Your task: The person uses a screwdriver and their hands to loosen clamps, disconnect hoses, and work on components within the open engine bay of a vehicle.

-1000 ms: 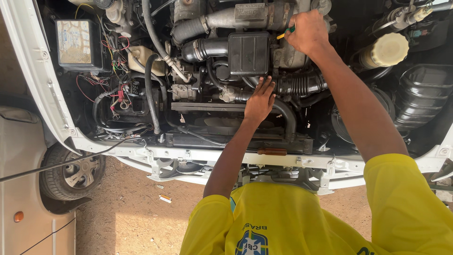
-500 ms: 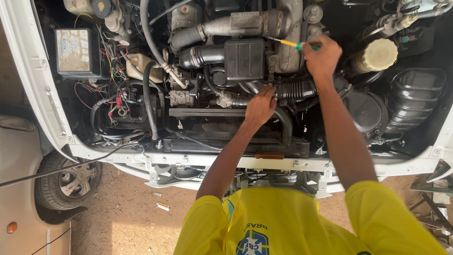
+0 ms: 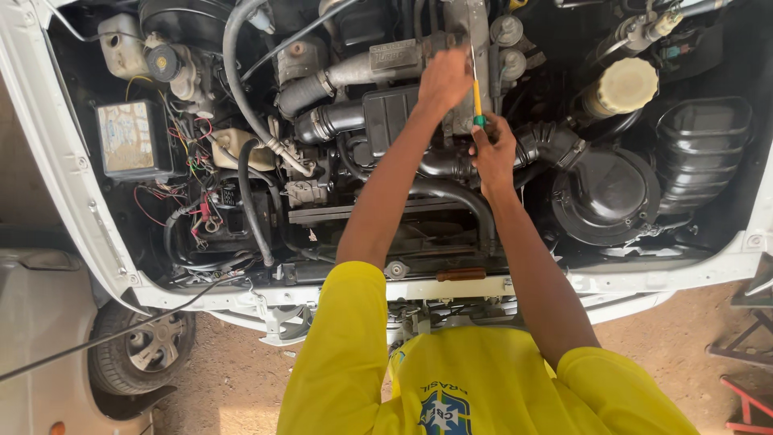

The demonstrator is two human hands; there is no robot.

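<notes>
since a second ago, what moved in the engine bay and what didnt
The left hand left the black hose it rested on and reached up to the metal engine top beside the screwdriver. The right hand kept its grip but swung the screwdriver from lying sideways to pointing up. The hoses and the round cream cap stayed put.

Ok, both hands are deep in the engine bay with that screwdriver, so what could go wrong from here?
1. The right hand drives the yellow screwdriver toward the left hand, which rests at its tip; a slip could jab the fingers.
2. Loose red and yellow wires hang bare beside the battery; a dropped tool might bridge something there.
3. The arms cross over hoses, so a sudden release might knock the hands into hard metal.
</notes>
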